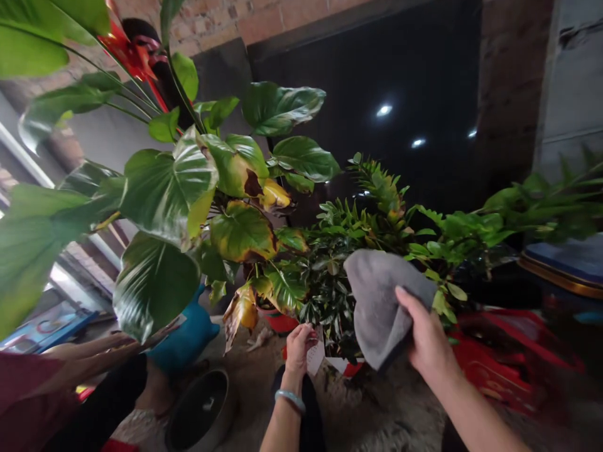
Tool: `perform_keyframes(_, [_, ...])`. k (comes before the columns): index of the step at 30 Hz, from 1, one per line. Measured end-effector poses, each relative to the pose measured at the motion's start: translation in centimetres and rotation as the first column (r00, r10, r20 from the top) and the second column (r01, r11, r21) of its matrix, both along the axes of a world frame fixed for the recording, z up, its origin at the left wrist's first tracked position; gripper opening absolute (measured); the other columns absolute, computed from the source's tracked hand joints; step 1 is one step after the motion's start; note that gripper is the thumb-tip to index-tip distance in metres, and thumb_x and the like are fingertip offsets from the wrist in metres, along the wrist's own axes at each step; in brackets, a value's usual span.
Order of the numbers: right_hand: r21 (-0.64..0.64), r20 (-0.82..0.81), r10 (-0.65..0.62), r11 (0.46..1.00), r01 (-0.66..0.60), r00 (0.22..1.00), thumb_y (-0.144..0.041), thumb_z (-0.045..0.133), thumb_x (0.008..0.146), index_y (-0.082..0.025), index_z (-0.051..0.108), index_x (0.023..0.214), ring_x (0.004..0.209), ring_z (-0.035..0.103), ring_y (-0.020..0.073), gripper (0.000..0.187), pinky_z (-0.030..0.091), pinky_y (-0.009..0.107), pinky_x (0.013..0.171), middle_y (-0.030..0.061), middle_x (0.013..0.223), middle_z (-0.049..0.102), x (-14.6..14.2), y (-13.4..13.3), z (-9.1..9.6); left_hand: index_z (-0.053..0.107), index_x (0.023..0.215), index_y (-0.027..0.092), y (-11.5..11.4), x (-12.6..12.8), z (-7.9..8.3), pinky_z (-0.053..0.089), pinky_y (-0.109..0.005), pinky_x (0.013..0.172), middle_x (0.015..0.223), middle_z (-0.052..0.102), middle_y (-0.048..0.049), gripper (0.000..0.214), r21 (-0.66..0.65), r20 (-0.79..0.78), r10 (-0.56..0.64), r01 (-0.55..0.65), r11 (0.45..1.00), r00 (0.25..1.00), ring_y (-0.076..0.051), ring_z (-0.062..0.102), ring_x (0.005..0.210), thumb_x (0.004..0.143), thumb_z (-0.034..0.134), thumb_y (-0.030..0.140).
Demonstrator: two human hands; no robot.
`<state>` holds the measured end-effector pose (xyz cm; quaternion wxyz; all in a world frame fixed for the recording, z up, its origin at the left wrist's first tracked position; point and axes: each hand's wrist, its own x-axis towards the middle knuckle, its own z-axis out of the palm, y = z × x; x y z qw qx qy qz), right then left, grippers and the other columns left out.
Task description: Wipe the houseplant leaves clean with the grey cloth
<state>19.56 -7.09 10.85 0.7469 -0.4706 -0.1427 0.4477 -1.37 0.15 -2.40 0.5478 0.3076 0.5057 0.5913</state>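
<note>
A grey cloth (384,301) is gripped in my right hand (428,339), thumb on top, held up in front of the leafy plants. My left hand (299,348), with a pale bracelet on its wrist, has its fingers pinched together low down, by a white dotted piece (315,351) at the pot's edge. Whether the fingers hold that piece or something smaller cannot be made out. Just beyond stands a dark-leaved bushy plant (325,282) in a red and white pot (351,367). Large green leaves (164,188), some yellowed and browned at the edges, spread on the left.
At the left edge a seated person's arms (103,351) reach toward a big leaf. Nearby are a blue object (186,329) and a dark round basin (202,411). Red plastic bags (499,364) lie at right. A dark glossy panel (377,94) stands behind the plants.
</note>
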Motion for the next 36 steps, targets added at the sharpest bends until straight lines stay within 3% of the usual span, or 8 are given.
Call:
perform_keyframes(4, [-0.050, -0.033, 0.006, 0.999, -0.008, 0.999, -0.034, 0.080, 0.051, -0.019, 0.073, 0.087, 0.108, 0.069, 0.0338, 0.040, 0.057, 0.040, 0.090, 0.0068, 0.096, 0.081, -0.7, 2.6, 0.2, 0.062, 0.052, 0.017, -0.2, 0.3, 0.1, 0.045, -0.026, 0.052, 0.051, 0.060, 0.0005, 0.043, -0.004, 0.016, 0.014, -0.014, 1.000, 1.000, -0.012, 0.054, 0.049, 0.035, 0.088, 0.047])
perform_keyframes(11, [-0.237, -0.107, 0.385, 0.886, -0.399, 0.917, -0.042, 0.081, 0.046, -0.018, 0.074, 0.075, 0.084, 0.075, 0.0386, 0.038, 0.060, 0.046, 0.074, 0.0101, 0.071, 0.079, -2.5, -4.5, -3.0, 0.063, 0.054, 0.018, 0.1, -0.2, -0.3, 0.043, -0.023, 0.050, 0.051, 0.059, 0.0018, 0.040, -0.008, 0.056, 0.019, -0.019, 1.000, 0.998, -0.011, 0.054, 0.051, 0.038, 0.088, 0.043])
perform_keyframes(18, [-0.034, 0.015, -0.144, 0.989, 0.144, 0.989, -0.031, 0.081, 0.048, -0.022, 0.072, 0.095, 0.109, 0.069, 0.0306, 0.048, 0.058, 0.038, 0.087, 0.0055, 0.112, 0.078, 1.9, 1.8, 1.1, 0.058, 0.057, 0.018, -0.4, 0.5, 0.4, 0.048, -0.027, 0.058, 0.057, 0.060, 0.0027, 0.046, 0.028, 0.142, -0.079, 0.076, 0.997, 0.987, -0.012, 0.057, 0.057, 0.036, 0.091, 0.043])
perform_keyframes(22, [-0.211, -0.016, 0.077, 0.974, -0.079, 0.997, -0.036, 0.077, 0.054, -0.023, 0.073, 0.080, 0.100, 0.072, 0.0335, 0.029, 0.059, 0.043, 0.084, 0.0051, 0.089, 0.081, 0.7, 1.1, -3.1, 0.057, 0.056, 0.018, -0.8, 0.7, 0.7, 0.048, -0.028, 0.058, 0.057, 0.062, 0.0005, 0.050, 0.052, 0.194, -0.125, 0.117, 0.992, 0.973, -0.014, 0.059, 0.057, 0.035, 0.094, 0.044])
perform_keyframes(25, [-0.321, 0.001, 0.386, 0.874, -0.365, 0.922, -0.046, 0.079, 0.052, -0.020, 0.076, 0.076, 0.089, 0.074, 0.0380, 0.035, 0.060, 0.046, 0.078, 0.0087, 0.077, 0.080, -1.0, -3.0, -5.8, 0.059, 0.055, 0.017, -0.8, 0.5, 0.6, 0.048, -0.028, 0.056, 0.054, 0.062, 0.0001, 0.048, 0.048, 0.208, -0.155, 0.148, 0.988, 0.966, -0.013, 0.057, 0.054, 0.036, 0.094, 0.044])
perform_keyframes(28, [-0.351, 0.201, 0.433, 0.869, -0.348, 0.879, -0.049, 0.082, 0.047, -0.019, 0.077, 0.082, 0.095, 0.073, 0.0386, 0.046, 0.057, 0.045, 0.084, 0.0093, 0.085, 0.081, -2.5, -4.9, -4.0, 0.060, 0.056, 0.018, -0.7, 0.3, 0.4, 0.046, -0.027, 0.055, 0.052, 0.061, 0.0019, 0.044, 0.063, 0.207, -0.143, 0.132, 0.989, 0.968, -0.011, 0.054, 0.051, 0.038, 0.093, 0.042])
perform_keyframes(32, [-0.191, 0.442, 0.344, 0.939, -0.287, 0.829, -0.049, 0.081, 0.048, -0.017, 0.076, 0.080, 0.099, 0.072, 0.0384, 0.046, 0.055, 0.042, 0.087, 0.0122, 0.088, 0.081, -4.5, -1.0, 0.4, 0.062, 0.055, 0.018, -0.7, 0.6, 0.2, 0.048, -0.030, 0.060, 0.053, 0.062, 0.0003, 0.037, 0.089, 0.201, -0.168, 0.153, 0.984, 0.965, -0.015, 0.056, 0.055, 0.042, 0.089, 0.039])
perform_keyframes(36, [-0.161, 0.493, 0.410, 0.910, -0.383, 0.767, -0.048, 0.075, 0.052, -0.015, 0.076, 0.077, 0.093, 0.073, 0.0390, 0.041, 0.055, 0.044, 0.083, 0.0134, 0.085, 0.081, -5.2, 1.9, -1.3, 0.064, 0.057, 0.017, -0.4, 0.8, -0.5, 0.048, -0.031, 0.062, 0.054, 0.063, -0.0003, 0.035, 0.083, 0.171, -0.146, 0.134, 0.988, 0.974, -0.016, 0.057, 0.057, 0.043, 0.086, 0.040])
